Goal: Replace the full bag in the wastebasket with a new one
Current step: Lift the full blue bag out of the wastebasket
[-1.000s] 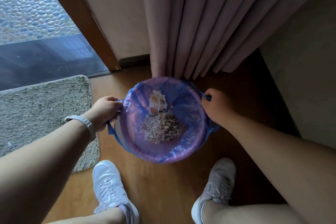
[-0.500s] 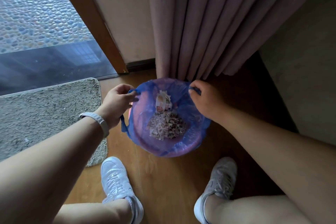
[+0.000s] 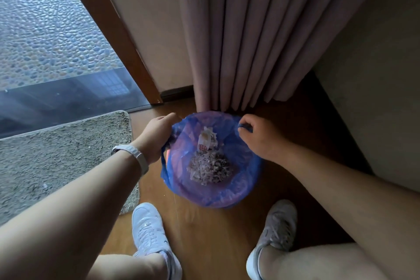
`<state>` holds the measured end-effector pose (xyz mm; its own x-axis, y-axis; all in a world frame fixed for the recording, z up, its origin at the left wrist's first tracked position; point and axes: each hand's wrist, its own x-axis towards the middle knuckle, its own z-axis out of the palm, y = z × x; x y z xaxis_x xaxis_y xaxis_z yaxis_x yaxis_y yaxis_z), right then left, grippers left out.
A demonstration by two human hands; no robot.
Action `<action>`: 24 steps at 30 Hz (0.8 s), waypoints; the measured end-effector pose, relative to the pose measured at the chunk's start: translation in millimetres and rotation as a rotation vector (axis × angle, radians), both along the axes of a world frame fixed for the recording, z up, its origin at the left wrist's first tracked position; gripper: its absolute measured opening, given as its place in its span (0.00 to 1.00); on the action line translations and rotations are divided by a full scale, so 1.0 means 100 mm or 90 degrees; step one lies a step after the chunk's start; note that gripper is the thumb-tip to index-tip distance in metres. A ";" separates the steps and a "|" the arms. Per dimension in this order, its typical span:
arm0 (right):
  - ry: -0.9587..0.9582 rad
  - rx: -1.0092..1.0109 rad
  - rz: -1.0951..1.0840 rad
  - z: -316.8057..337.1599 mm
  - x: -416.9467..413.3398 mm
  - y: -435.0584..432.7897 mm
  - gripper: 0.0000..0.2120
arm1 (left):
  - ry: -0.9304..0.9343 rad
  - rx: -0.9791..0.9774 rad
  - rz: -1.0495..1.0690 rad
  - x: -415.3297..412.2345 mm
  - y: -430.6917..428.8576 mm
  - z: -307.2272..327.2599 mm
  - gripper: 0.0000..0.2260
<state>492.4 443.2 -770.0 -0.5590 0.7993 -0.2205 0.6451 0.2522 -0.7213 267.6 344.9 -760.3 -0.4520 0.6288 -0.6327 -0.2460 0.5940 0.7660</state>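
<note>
The blue bag [image 3: 247, 179] lines a round wastebasket [image 3: 167, 157] that stands on the wooden floor [image 3: 204, 234], just in front of the curtain [image 3: 250, 41]. The bag's edge is folded over the rim all the way round; only a sliver of the orange-pink basket wall shows at the left, under the plastic. Inside the bag lies a heap of shredded paper [image 3: 209, 169] with a crumpled white wrapper [image 3: 204, 141] bearing a red mark behind it, toward the curtain.

The left hand [image 3: 156, 136] grips the bag's left edge, fingers curled over the plastic, and a loop of blue bag hangs below the wrist. A white band [image 3: 136, 157] sits on that wrist. The right hand [image 3: 261, 136] is clenched on the bag's far right edge, pinching a bunched bit of blue plastic between thumb and fingers.

2 white shoes stand near the basket: the left shoe [image 3: 150, 229] partly beside a grey mat [image 3: 56, 161], the right shoe [image 3: 277, 227] on bare floor. The mat lies to the left, touching a dark threshold [image 3: 68, 95]. Beyond that is pebbled ground [image 3: 45, 29]. A brown door frame [image 3: 113, 34] slants down to the floor between the pebbles and a beige wall [image 3: 147, 29].
</note>
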 end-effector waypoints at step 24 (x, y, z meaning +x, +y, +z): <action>-0.280 0.105 -0.107 -0.57 -0.49 0.64 0.22 | 0.474 -0.037 -0.186 -0.31 0.65 -0.84 0.06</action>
<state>443.0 507.3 -826.7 -0.3023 0.9146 -0.2687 0.9205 0.2069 -0.3314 236.8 409.9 -844.7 -0.5907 0.7622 -0.2648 0.4897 0.5995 0.6331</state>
